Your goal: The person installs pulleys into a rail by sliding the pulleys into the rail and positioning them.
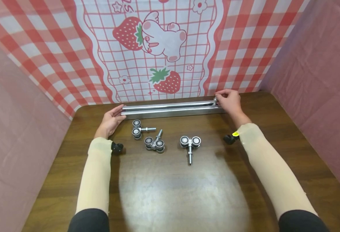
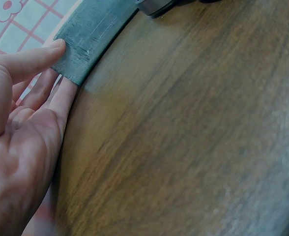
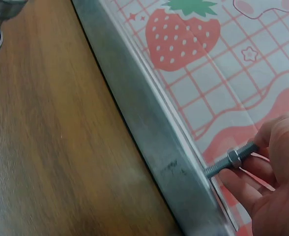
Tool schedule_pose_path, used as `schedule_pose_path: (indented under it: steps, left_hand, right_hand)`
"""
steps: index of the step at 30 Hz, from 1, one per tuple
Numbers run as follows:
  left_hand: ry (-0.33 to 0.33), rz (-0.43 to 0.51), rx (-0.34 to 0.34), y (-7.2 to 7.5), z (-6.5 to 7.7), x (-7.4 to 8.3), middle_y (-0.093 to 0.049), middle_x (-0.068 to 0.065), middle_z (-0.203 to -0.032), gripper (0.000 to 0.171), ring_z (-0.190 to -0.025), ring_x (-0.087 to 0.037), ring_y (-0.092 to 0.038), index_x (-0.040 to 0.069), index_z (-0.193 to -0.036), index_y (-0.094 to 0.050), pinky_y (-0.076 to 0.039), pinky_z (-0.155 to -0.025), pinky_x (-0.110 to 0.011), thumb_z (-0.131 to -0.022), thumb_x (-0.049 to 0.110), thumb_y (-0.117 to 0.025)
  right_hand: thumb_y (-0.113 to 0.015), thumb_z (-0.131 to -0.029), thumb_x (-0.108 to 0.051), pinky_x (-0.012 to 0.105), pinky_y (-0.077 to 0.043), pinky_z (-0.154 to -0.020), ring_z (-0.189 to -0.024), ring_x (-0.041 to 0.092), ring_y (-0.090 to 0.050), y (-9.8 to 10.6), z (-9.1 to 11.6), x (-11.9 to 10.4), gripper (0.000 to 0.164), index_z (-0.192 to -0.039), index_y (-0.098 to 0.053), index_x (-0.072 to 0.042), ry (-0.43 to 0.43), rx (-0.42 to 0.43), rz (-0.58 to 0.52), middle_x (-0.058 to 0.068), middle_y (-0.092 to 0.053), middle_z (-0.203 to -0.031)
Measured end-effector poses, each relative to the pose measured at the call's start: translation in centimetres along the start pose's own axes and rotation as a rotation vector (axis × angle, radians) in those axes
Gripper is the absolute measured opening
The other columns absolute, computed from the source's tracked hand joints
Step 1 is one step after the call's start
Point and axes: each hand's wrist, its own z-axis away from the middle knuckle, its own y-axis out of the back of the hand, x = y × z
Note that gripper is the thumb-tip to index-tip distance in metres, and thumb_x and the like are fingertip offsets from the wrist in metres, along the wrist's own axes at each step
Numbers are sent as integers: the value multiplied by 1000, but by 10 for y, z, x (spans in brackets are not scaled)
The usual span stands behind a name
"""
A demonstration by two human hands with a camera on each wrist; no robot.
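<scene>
A long grey metal rail with a slot along its top lies at the back of the table. My left hand holds its left end, the thumb on the front face and the other fingers behind and under the end, as the left wrist view shows. Near the rail's right end, my right hand pinches a threaded bolt with a nut on it. This bolt stands up out of the slot, and whatever its lower end joins is hidden inside the rail.
In front of the rail lie three roller trolleys with bolts: one at left, another beside it, and a third near the middle. A checked strawberry-print cloth hangs behind the table; pink cloth hangs at both sides.
</scene>
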Motion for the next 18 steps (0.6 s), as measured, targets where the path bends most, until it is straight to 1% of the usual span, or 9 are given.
schedule_pose_path:
  steps: [4, 7, 10, 11, 12, 14, 16, 18]
  left_hand:
    - [9, 12, -4, 0, 0, 0, -23, -16, -189, 76, -176, -26, -27, 7, -178, -28, -57, -113, -8, -109, -16, -53]
    - [5, 15, -8, 0, 1, -2, -22, -18, -189, 76, -176, -28, -26, 6, -178, -27, -56, -116, -9, -109, -16, -52]
    - [-18, 9, -13, 1, 2, -3, -23, -20, -188, 75, -175, -28, -30, 5, -177, -29, -57, -115, -9, -109, -15, -53]
    - [-29, 1, -16, 1, 3, -4, -24, -21, -188, 75, -174, -27, -32, 4, -177, -30, -57, -114, -9, -109, -15, -55]
    - [-36, 19, -11, 2, 3, -4, -26, -22, -187, 75, -172, -26, -36, 4, -176, -32, -59, -113, -10, -107, -15, -58]
    - [-51, 16, -16, 3, 3, -5, -27, -22, -187, 76, -169, -23, -40, 3, -175, -33, -60, -112, -10, -106, -14, -61]
    - [-53, 18, -18, 3, 3, -5, -28, -21, -187, 77, -168, -22, -40, 3, -175, -33, -60, -113, -10, -106, -14, -62]
    - [-36, 24, -13, 2, 2, -4, -27, -20, -188, 77, -171, -23, -37, 4, -176, -32, -59, -114, -10, -107, -15, -61]
  right_hand:
    - [-66, -112, -19, 4, -59, -64, -70, -7, -66, -5, 3, -3, 32, -128, -79, 6, -11, -2, 27, 5, -75, -102]
    - [-67, -111, -20, 5, -58, -62, -69, -8, -65, -9, 5, -6, 32, -126, -79, 6, -9, 5, 45, 8, -77, -101]
    - [-67, -111, -19, 4, -58, -63, -71, -5, -66, -11, 6, -9, 32, -127, -79, 6, -13, 2, 34, 14, -77, -108]
    - [-67, -112, -19, 4, -58, -63, -72, -4, -67, -12, 6, -10, 32, -127, -79, 6, -17, -3, 26, 16, -77, -111]
    - [-67, -112, -19, 4, -59, -63, -73, -3, -67, -12, 5, -11, 32, -128, -78, 7, -20, -10, 21, 19, -76, -114]
    - [-66, -112, -18, 4, -60, -64, -75, -1, -68, -15, 5, -13, 34, -129, -78, 8, -26, -27, 0, 23, -76, -119]
    - [-66, -112, -19, 3, -60, -65, -74, -3, -68, -18, 4, -15, 35, -130, -78, 8, -28, -39, -4, 24, -75, -123]
    - [-66, -111, -19, 3, -60, -65, -71, -5, -67, -23, 4, -17, 35, -130, -77, 9, -28, -50, -15, 26, -75, -124]
